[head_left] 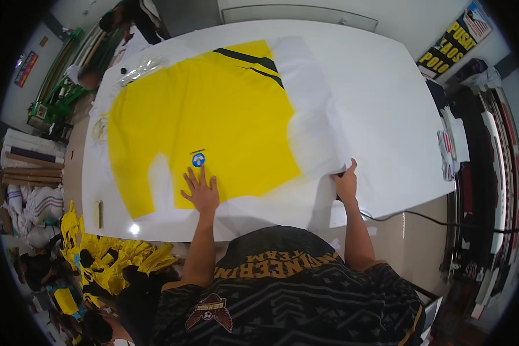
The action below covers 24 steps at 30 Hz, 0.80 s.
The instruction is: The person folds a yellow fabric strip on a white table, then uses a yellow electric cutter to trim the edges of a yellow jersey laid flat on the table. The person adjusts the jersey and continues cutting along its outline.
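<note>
Spreading the left hand (203, 195) flat, with fingers apart, on a yellow, garment-shaped panel of thin sheet material (230, 132) with dark green stripes, at 7 o'clock from the middle of a broad, glossy white table (380, 115). Keeping near the panel's lower edge, just below a round blue emblem (198, 160). Bending the right hand (347, 184) at 4 o'clock, with one finger stretched away, at the corner of a pale, translucent white sheet (311, 86); cannot tell a pinch from a mere touch there. Lying flat from the middle out to 9 o'clock, in the panel's case, with only a narrow rim of tabletop beyond. Giving wide room for moving from 1 to 3 o'clock, over smooth white surface. Past the edge at 4 o'clock, trailing a thin black cable (444, 222) above a pale tiled floor (412, 236). Farther out, heaped at 8 o'clock, crumpled bright yellow cloth (106, 268); stacked at 9, long brown and white rolls (32, 173); bending at 10, a dark-clothed person (141, 20)
</note>
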{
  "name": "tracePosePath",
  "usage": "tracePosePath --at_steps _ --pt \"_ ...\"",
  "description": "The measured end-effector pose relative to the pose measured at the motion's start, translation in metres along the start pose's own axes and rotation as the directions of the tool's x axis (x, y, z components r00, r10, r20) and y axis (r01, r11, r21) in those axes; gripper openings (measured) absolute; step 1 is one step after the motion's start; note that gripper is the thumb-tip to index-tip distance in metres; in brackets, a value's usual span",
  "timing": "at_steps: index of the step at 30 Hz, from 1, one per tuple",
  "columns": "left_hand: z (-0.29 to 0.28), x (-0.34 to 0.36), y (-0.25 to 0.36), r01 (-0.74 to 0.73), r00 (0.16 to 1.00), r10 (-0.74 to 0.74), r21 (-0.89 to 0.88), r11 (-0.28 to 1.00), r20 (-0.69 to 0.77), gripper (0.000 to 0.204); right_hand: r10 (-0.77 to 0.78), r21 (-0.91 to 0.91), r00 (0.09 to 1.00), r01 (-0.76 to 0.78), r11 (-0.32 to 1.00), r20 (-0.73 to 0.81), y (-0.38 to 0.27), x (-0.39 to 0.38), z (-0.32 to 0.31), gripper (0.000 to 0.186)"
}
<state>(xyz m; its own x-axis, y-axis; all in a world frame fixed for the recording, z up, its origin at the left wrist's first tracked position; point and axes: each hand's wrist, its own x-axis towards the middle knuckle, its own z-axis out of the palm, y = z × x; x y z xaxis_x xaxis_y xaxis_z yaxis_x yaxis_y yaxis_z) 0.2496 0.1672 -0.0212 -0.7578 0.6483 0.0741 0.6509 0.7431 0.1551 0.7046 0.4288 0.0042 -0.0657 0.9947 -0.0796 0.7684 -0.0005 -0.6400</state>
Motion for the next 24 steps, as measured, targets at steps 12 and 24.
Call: tracePosePath --at_steps 12,24 --pt "0.006 -0.001 -0.012 0.01 1.0 -0.01 0.023 1.0 -0.002 0.069 0.196 -0.057 0.972 -0.19 0.98 0.128 0.062 -0.112 -0.061 0.067" --pt "0.0 -0.003 -0.016 -0.03 0.998 0.026 -0.068 0.997 -0.059 0.073 0.331 -0.339 0.92 -0.249 0.907 0.211 0.049 -0.13 -0.093 0.09"
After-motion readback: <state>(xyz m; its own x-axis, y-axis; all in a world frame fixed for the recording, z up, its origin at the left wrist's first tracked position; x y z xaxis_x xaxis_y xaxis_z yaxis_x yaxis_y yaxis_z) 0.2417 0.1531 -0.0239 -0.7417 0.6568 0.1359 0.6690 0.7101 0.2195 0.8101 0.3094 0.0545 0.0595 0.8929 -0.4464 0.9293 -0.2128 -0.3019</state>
